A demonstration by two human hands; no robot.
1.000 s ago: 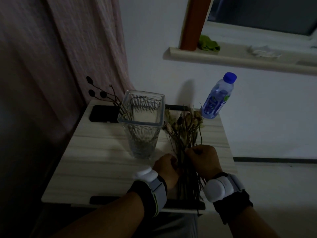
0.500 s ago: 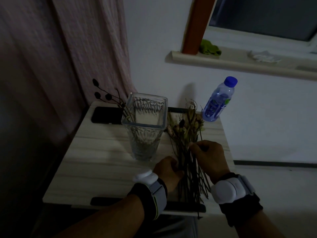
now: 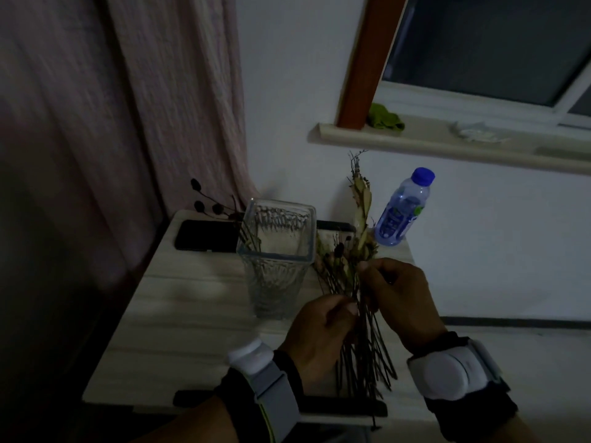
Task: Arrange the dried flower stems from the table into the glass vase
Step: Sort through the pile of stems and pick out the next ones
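Observation:
A square glass vase (image 3: 277, 260) stands upright on the pale wooden table (image 3: 179, 318); one dark stem with round pods (image 3: 208, 206) leans out of its left corner. To the right of the vase lies a bundle of dried flower stems (image 3: 361, 356). My right hand (image 3: 396, 298) pinches a pale dried stem (image 3: 361, 203) that rises upright out of the bundle. My left hand (image 3: 319, 330) grips the bundle's stalks just below it. Both wrists carry white bands.
A black phone (image 3: 208, 235) lies at the table's back left behind the vase. A water bottle with a blue cap (image 3: 403, 212) stands at the back right corner. A curtain (image 3: 179, 91) hangs at the left, a window sill (image 3: 447, 145) runs above.
My right hand has lifted one pale stem from lying in the bundle to upright above it. My left hand stayed on the stalks. The camera came closer.

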